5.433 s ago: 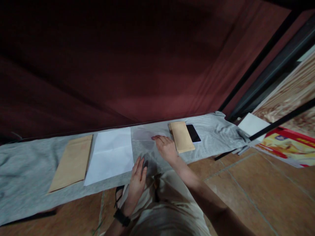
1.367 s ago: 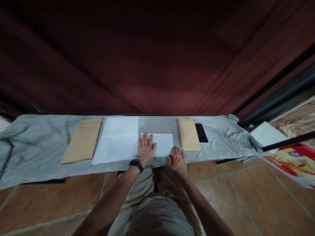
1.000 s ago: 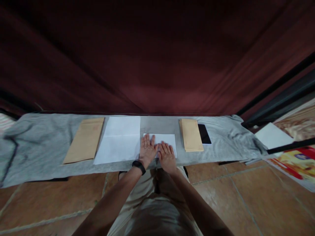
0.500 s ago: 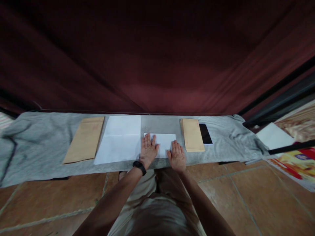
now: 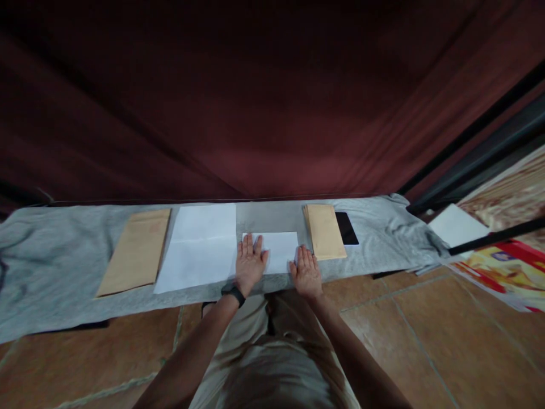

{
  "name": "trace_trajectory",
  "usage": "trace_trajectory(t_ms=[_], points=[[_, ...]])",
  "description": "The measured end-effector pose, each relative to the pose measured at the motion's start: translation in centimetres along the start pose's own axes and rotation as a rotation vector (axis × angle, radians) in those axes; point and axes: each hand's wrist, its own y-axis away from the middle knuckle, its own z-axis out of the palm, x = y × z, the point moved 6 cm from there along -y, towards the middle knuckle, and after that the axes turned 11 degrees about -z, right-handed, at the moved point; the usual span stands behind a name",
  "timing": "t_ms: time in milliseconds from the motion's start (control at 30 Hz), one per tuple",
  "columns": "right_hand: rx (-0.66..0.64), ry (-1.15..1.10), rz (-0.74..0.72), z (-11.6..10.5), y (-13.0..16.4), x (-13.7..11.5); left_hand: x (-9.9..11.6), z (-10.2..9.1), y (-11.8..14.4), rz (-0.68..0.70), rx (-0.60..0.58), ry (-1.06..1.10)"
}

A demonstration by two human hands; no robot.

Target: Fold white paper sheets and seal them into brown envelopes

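A small folded sheet of white paper (image 5: 279,250) lies flat on the grey cloth in front of me. My left hand (image 5: 250,264) rests palm down on its left side, fingers stretched out. At the paper's right edge my right hand (image 5: 307,274) lies flat too, with its fingers extended. Left of my left hand is a larger stack of white paper (image 5: 200,244) with a crease across it. Small brown envelopes (image 5: 327,233) are stacked just beyond my right hand. Neither hand grips anything.
Large brown envelopes (image 5: 136,250) lie at the left on the grey cloth (image 5: 55,255). A dark-screened phone (image 5: 347,228) sits beside the small envelopes. A dark red curtain (image 5: 264,125) hangs behind. At the right are a black bar (image 5: 502,236) and a colourful box (image 5: 511,267).
The whole view has shifted and tilted slightly, so the things appear a little further left. Both hands stay flat at the small paper, the left one still on its left side.
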Motion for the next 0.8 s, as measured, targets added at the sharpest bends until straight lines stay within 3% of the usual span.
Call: trace_trajectory(t_ms=[167, 333, 467, 633, 800], points=[[-0.036, -0.061, 0.058, -0.7, -0.6, 0.1, 0.0, -0.5, 1.3, 0.072, 0.064, 0.106], [-0.210, -0.128, 0.193, -1.4, -2.8, 0.6, 1.9, -0.6, 5.1, 0.228, 0.052, 0.116], [-0.279, -0.185, 0.322, -1.6, -4.6, 1.3, 2.2, -0.6, 6.6, 0.218, 0.058, 0.103], [-0.208, -0.484, 0.499, -1.1, -5.5, 2.4, 1.9, -0.3, 6.5, 0.213, 0.071, 0.124], [-0.142, -0.676, 0.481, -1.8, -6.6, 2.4, 1.7, -1.0, 6.3, 0.187, 0.085, 0.243]])
